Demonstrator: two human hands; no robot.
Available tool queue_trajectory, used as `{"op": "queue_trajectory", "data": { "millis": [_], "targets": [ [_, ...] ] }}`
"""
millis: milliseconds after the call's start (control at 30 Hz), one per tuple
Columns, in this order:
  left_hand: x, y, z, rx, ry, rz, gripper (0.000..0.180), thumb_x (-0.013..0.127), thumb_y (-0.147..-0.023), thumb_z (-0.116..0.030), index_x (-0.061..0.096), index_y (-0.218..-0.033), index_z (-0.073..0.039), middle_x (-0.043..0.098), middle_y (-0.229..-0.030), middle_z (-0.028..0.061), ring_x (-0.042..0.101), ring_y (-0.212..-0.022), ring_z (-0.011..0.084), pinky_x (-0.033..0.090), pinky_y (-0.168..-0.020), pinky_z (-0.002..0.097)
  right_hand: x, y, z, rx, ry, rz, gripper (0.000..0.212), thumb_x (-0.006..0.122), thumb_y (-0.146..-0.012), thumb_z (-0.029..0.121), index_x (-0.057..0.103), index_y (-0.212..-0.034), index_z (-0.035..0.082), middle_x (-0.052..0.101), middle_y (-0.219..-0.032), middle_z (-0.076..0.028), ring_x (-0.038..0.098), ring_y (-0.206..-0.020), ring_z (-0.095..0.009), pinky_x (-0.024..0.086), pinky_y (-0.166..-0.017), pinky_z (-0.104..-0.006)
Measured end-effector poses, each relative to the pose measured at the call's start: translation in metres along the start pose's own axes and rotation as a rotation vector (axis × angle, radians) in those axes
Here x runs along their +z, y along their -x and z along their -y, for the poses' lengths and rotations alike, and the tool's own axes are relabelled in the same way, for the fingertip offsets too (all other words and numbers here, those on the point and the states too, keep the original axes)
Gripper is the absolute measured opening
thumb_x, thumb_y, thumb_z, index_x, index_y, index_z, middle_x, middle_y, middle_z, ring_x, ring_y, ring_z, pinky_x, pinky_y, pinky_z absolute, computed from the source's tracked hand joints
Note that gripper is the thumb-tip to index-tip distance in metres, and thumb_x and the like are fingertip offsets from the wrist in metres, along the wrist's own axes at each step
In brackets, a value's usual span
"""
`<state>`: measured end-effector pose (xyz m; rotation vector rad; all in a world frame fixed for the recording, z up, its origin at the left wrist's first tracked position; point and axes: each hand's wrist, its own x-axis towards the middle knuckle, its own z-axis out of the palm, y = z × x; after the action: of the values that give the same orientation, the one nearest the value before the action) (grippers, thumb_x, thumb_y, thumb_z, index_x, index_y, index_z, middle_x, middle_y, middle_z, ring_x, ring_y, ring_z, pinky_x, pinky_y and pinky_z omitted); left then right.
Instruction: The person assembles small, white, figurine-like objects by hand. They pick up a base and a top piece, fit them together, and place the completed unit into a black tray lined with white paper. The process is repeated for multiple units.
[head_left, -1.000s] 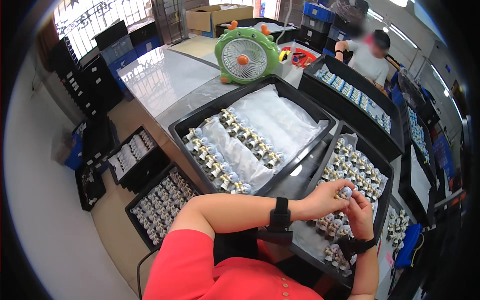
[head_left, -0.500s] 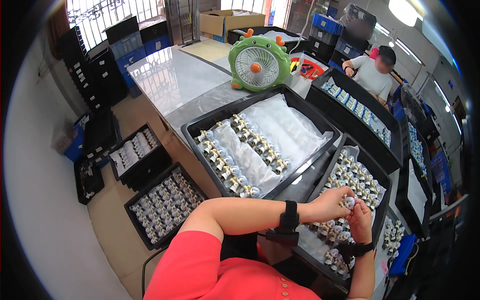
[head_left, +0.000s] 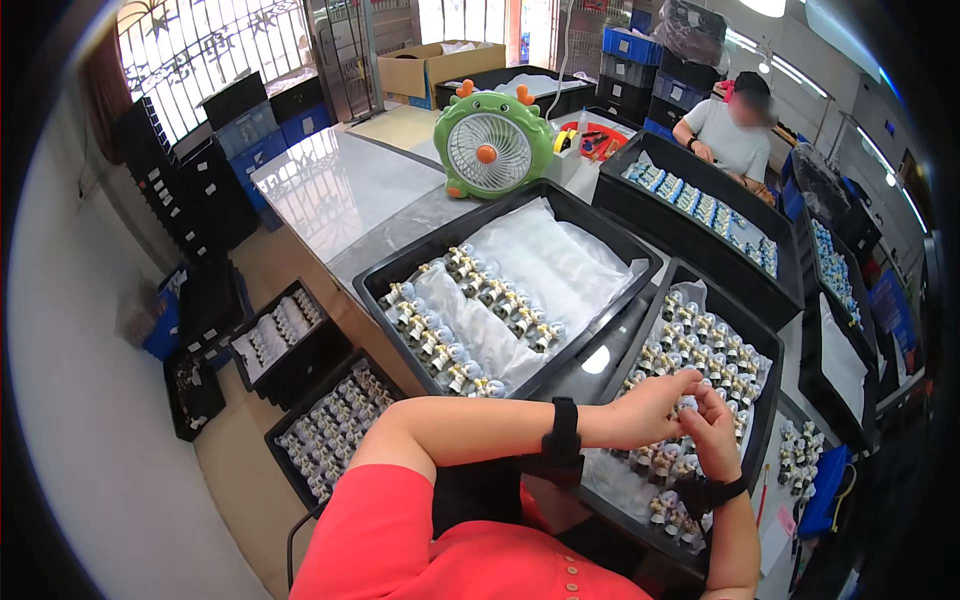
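A small figurine [head_left: 687,403] with a pale, rounded head is pinched between my two hands, above the near right black tray [head_left: 768,390]. My left hand [head_left: 650,412] closes on it from the left, fingertips at its top. From the right, my right hand [head_left: 712,430] grips it with bent fingers touching the left ones. Most of the figurine is hidden by the fingers. Rows of similar figurines [head_left: 708,345], with white, gold and dark parts, fill the tray beneath. A larger black tray [head_left: 570,345] to the left holds more rows on white wrapping.
A green cartoon-shaped fan [head_left: 490,150] stands on the table behind the larger tray. Beyond it is a red basket [head_left: 610,135] of tools. A co-worker [head_left: 735,135] sits behind a tray of blue figurines [head_left: 700,210]. Filled trays [head_left: 335,430] stand low at left.
The view has shifted slightly. My fingers have turned and closed further around the figurine, covering more of its head. Both hands stay above the same tray.
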<state>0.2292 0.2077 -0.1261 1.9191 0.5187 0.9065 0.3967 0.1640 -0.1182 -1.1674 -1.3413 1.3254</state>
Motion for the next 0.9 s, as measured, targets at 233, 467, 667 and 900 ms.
{"op": "queue_trajectory", "data": {
  "millis": [233,467,667,900],
  "targets": [
    [-0.112,-0.049,-0.040,-0.171,-0.371,0.244,0.029,0.065,-0.079,-0.020,0.065,-0.102,-0.003,0.067,-0.087,0.0136,0.066,-0.075,0.0229,0.051,-0.069,0.0330,-0.008,-0.001,-0.001,-0.012,-0.072,-0.071,0.027,0.057,-0.086,0.011,0.055,-0.112,0.001,0.058,-0.090,-0.001,0.055,-0.073,-0.007,0.044,-0.068,-0.0219],
    [-0.160,-0.112,0.076,-0.397,-0.895,0.000,0.046,0.064,-0.073,-0.029,0.061,-0.113,-0.007,0.064,-0.107,0.0158,0.061,-0.100,0.0307,0.048,-0.087,0.0367,-0.010,-0.006,-0.001,0.004,-0.022,-0.046,0.029,0.059,-0.087,0.012,0.054,-0.113,0.002,0.059,-0.084,0.001,0.055,-0.073,-0.005,0.045,-0.069,-0.0210],
    [-0.143,-0.130,0.117,-0.553,-0.621,0.033,0.037,0.068,-0.066,-0.015,0.066,-0.101,-0.002,0.068,-0.090,0.0143,0.068,-0.079,0.0258,0.053,-0.077,0.0334,-0.011,-0.007,-0.001,0.018,-0.036,-0.052,0.029,0.059,-0.087,0.012,0.054,-0.114,0.002,0.059,-0.086,0.000,0.055,-0.074,-0.006,0.046,-0.069,-0.0217],
    [-0.175,-0.104,0.080,-0.406,-0.605,-0.002,0.034,0.056,-0.066,-0.006,0.070,-0.097,-0.010,0.066,-0.077,0.0107,0.064,-0.069,0.0194,0.051,-0.065,0.0304,-0.017,-0.010,-0.006,0.015,-0.018,-0.055,0.030,0.060,-0.086,0.011,0.054,-0.113,0.002,0.058,-0.092,-0.001,0.055,-0.075,-0.006,0.046,-0.069,-0.0211]
  ]
}}
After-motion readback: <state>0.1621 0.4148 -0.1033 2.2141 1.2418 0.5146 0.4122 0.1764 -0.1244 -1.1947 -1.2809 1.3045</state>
